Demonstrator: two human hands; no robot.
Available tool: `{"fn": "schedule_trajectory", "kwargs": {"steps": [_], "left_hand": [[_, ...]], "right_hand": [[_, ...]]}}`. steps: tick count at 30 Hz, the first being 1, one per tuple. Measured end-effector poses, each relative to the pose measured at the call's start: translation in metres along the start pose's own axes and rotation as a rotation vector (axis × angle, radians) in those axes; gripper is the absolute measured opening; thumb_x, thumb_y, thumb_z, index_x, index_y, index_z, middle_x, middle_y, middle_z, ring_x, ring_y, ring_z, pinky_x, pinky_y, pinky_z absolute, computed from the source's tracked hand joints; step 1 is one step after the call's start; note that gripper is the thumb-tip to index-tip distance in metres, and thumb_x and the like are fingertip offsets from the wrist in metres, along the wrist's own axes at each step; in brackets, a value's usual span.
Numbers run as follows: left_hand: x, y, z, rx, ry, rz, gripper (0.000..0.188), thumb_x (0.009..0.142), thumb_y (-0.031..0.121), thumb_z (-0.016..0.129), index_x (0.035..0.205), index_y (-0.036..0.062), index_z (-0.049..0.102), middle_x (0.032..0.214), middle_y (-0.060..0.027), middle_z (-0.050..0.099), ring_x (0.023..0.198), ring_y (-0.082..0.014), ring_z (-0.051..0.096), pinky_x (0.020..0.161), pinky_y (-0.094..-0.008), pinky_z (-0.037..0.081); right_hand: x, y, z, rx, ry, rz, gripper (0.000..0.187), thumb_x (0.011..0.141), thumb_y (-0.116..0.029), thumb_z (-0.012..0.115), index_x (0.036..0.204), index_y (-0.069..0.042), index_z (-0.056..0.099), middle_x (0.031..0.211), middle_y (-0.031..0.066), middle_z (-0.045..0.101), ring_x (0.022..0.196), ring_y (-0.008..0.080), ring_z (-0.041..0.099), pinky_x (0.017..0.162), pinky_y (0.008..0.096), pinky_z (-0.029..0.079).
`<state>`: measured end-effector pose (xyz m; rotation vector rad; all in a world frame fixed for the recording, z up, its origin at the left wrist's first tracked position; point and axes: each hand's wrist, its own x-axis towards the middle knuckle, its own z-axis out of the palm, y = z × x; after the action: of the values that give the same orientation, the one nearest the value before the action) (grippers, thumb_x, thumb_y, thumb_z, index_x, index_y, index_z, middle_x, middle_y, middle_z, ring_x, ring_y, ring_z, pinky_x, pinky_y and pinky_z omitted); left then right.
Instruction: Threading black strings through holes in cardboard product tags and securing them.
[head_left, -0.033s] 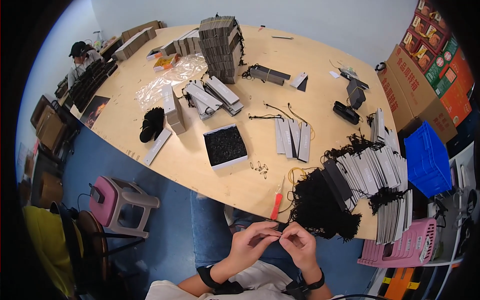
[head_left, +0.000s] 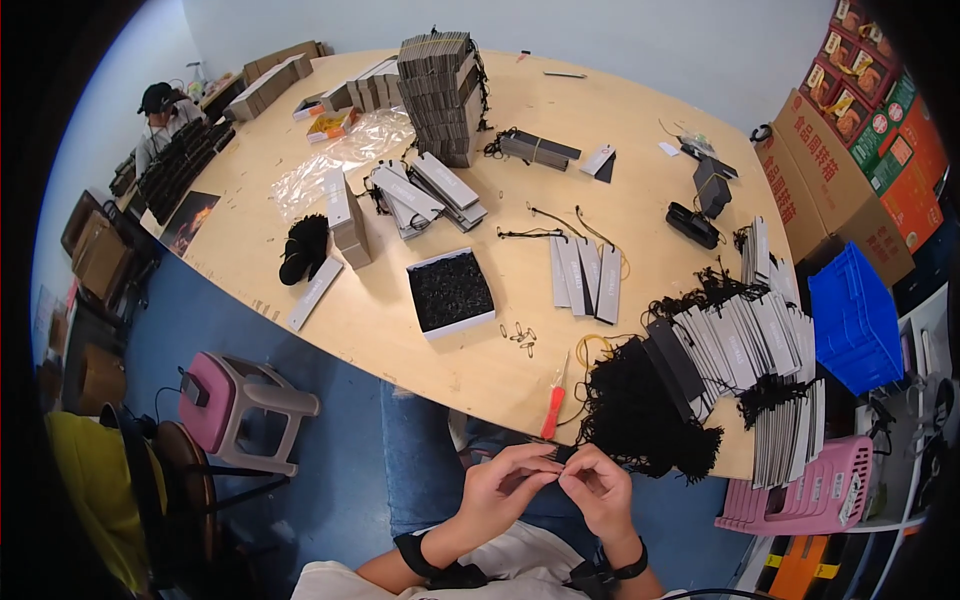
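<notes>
A pink plastic stool (head_left: 206, 402) stands beside a smooth, pale wooden table (head_left: 375, 315). At its edge, left hand (head_left: 497, 490), red-handled tool (head_left: 553, 410), right hand (head_left: 601, 492) and stringy black cords (head_left: 640, 415) cluster; fingers curl inward, any grip too small to tell.

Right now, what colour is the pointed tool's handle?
The handle is red, in the head view.

Thumbs and fingers pinched, the left hand (head_left: 500, 487) and right hand (head_left: 602, 492) come close together at the near edge of the tabletop (head_left: 630, 120); anything between the fingertips is too small to tell. Just beyond lies a red-handled tool (head_left: 552, 412), beside heaped black cords (head_left: 640, 410). Gray hang tags (head_left: 745, 340) spread rightward; a white box (head_left: 460, 328) holds small black pieces (head_left: 450, 290).
</notes>
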<state>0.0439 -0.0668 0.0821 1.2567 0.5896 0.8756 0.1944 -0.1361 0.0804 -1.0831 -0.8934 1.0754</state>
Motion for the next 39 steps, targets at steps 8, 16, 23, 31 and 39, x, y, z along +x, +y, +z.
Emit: {"fn": "schedule_trajectory", "kwargs": {"steps": [8,16,23,31,39], "left_hand": [[-0.004,0.008,0.001,0.116,-0.019,-0.06,0.036,0.09,-0.005,0.064,0.125,-0.0011,0.056,0.101,-0.0123,0.071,0.095,-0.0144,0.068,0.086,-0.0273,0.055],[0.0,0.01,0.0,0.132,-0.099,-0.032,0.038,0.092,-0.007,0.06,0.128,-0.0018,0.051,0.097,-0.01,0.068,0.077,-0.0086,0.062,0.061,-0.0221,0.051],[0.005,0.018,-0.008,0.202,-0.215,-0.079,0.042,0.092,-0.006,0.06,0.131,0.0008,0.048,0.097,-0.0096,0.067,0.084,-0.0122,0.064,0.072,-0.0254,0.052],[0.009,0.017,-0.015,0.165,-0.362,-0.164,0.046,0.091,-0.005,0.061,0.134,0.0022,0.046,0.098,-0.0111,0.067,0.092,-0.018,0.068,0.083,-0.03,0.054],[0.01,0.008,-0.017,0.015,-0.442,-0.238,0.048,0.094,-0.007,0.055,0.139,0.0026,0.042,0.098,-0.0084,0.063,0.082,-0.0141,0.063,0.077,-0.0275,0.054]], "right_hand": [[-0.003,0.008,0.0,-0.078,0.034,-0.039,0.009,0.087,0.004,0.067,0.091,0.0,0.061,0.092,0.0034,0.055,0.08,0.0076,0.053,0.069,0.0197,0.043],[-0.005,0.008,-0.001,-0.08,0.046,-0.049,0.011,0.086,0.002,0.07,0.091,0.0,0.061,0.091,0.0035,0.056,0.079,0.0078,0.055,0.069,0.0199,0.045],[-0.004,-0.008,-0.013,-0.216,-0.054,0.026,0.012,0.086,0.003,0.07,0.097,0.002,0.065,0.092,0.0076,0.064,0.077,0.0106,0.063,0.065,0.0211,0.05],[0.014,-0.029,-0.027,-0.427,-0.306,0.011,0.013,0.082,0.002,0.071,0.095,0.0,0.069,0.087,0.0074,0.067,0.072,0.0138,0.063,0.062,0.0245,0.049],[0.02,-0.036,-0.028,-0.507,-0.466,-0.017,0.008,0.085,-0.001,0.069,0.092,-0.001,0.066,0.084,0.0059,0.062,0.071,0.0146,0.058,0.062,0.0253,0.046]]}}
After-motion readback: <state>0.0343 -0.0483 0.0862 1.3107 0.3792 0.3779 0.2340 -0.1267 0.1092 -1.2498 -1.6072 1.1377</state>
